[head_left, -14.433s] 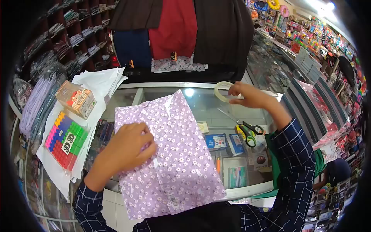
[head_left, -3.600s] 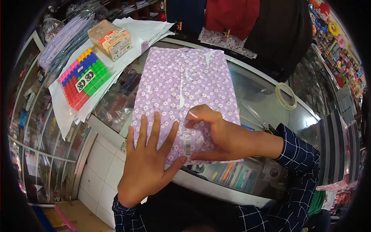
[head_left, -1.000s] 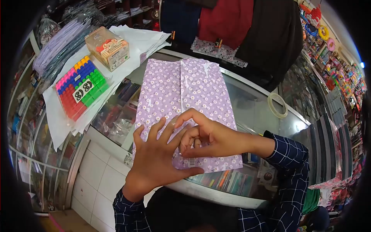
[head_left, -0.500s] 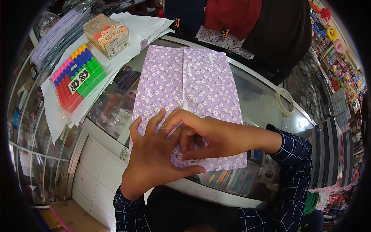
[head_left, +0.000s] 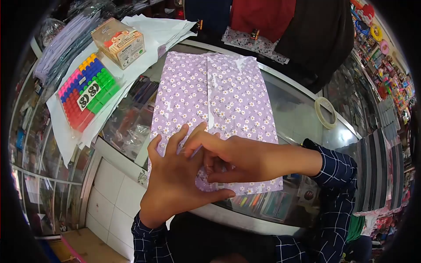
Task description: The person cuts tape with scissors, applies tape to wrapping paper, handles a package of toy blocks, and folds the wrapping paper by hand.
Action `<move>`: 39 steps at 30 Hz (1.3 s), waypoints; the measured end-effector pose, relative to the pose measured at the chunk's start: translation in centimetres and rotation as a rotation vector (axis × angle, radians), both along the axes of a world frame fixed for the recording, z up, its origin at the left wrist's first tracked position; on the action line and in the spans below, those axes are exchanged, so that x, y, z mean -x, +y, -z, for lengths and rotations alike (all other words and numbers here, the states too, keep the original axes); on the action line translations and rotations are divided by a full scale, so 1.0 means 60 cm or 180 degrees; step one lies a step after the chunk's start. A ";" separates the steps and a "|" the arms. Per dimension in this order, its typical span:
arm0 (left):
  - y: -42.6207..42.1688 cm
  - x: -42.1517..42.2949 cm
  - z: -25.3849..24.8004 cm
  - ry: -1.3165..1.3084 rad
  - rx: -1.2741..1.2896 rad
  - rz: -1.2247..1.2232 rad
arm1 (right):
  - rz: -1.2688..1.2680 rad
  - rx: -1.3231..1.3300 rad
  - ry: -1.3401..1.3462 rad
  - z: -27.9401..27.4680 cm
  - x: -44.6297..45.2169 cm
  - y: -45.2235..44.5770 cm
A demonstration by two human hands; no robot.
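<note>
A purple sheet of daisy-patterned wrapping paper (head_left: 237, 96), with a seam down its middle, lies flat on the glass counter below both hands. My left hand (head_left: 173, 182) hovers over its near part, fingers spread and thumb stretched to the right. Across the left index finger reaches my right hand (head_left: 258, 158), its fingers curled in and touching or almost touching the left hand. What the right fingers pinch, if anything, is hidden and too small to name.
A roll of clear tape (head_left: 325, 112) lies on the counter at right. White paper sheets (head_left: 151, 33) at left carry a boxed toy (head_left: 118, 42) and a pack of coloured plastic pieces (head_left: 87, 94). Folded dark and red cloth (head_left: 263, 19) lies at the far side.
Both hands keep nearly the same pose; the right fingers shift slightly against the left index finger. The view moves a little. The wrapping paper stays in place.
</note>
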State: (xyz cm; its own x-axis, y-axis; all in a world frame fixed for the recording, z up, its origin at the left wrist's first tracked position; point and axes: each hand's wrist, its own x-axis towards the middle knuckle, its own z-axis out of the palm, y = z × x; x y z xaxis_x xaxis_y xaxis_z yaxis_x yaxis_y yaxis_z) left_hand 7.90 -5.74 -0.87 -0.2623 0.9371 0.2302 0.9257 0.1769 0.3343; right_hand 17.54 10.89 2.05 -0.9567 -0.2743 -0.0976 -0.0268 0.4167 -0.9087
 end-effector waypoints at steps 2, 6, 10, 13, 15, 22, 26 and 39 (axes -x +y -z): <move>0.000 0.001 -0.003 -0.0006 0.0041 0.0013 | 0.0030 -0.0001 -0.0005 0.002 -0.002 -0.002; -0.001 0.000 -0.001 -0.0021 -0.0051 0.0028 | 0.0048 -0.0100 -0.0185 0.000 -0.002 -0.006; -0.003 -0.001 0.001 0.0117 -0.0030 0.0025 | 0.0145 -0.0361 -0.0292 -0.005 -0.004 -0.016; -0.004 -0.002 0.002 0.0207 -0.0072 0.0023 | 0.0201 -0.0810 0.0065 -0.005 -0.012 -0.025; -0.003 -0.001 0.008 0.0270 -0.0126 0.0023 | 0.0177 -0.1089 0.0375 -0.006 -0.017 -0.031; -0.001 -0.002 0.013 0.0404 -0.0210 -0.0017 | 0.0252 -0.1526 0.0641 -0.033 -0.030 -0.052; -0.004 0.001 0.019 0.0322 -0.0164 -0.0001 | 0.0452 -0.1160 0.0899 -0.010 -0.027 -0.038; -0.030 0.001 0.021 -0.0093 -0.0674 -0.0228 | 0.0853 -0.0819 0.0934 0.011 -0.036 -0.029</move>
